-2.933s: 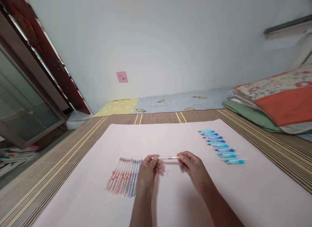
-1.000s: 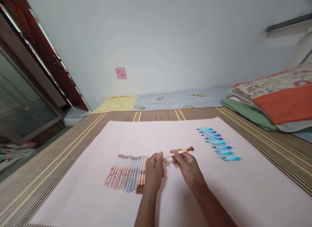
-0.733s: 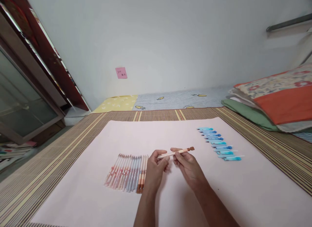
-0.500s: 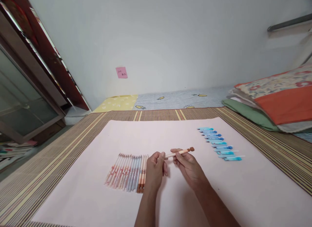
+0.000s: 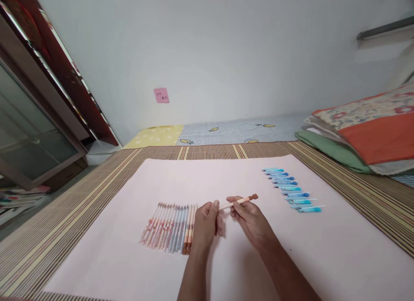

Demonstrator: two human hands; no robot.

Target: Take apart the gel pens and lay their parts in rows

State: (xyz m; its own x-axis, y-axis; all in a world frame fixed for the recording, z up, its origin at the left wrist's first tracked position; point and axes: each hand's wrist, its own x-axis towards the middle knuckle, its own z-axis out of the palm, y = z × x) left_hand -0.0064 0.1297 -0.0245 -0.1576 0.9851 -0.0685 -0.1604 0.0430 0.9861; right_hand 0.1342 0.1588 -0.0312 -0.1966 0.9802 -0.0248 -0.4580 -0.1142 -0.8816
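Between both hands I hold a peach-coloured pen [image 5: 245,200] with a brown end pointing right, tilted slightly upward. My left hand [image 5: 207,219] pinches its pale left end. My right hand [image 5: 246,214] grips it around the middle. Just left of my left hand lies a row of pens [image 5: 164,227] side by side, pinkish at the left, grey-blue in the middle, peach and brown at the right; my left hand and wrist partly cover the last ones. A staggered column of blue pens [image 5: 293,189] lies beyond my right hand.
A large pale pink sheet [image 5: 106,249] lies under the pens, on a striped mat [image 5: 64,219]. Folded bedding [image 5: 371,137] is stacked at the right. A pink note [image 5: 161,95] sticks to the wall behind. A glass-panelled door [image 5: 29,128] stands at the left.
Almost nothing differs. Both hands keep the same grip on the peach pen, which sits a touch higher in view; the pens on the sheet have stayed put.
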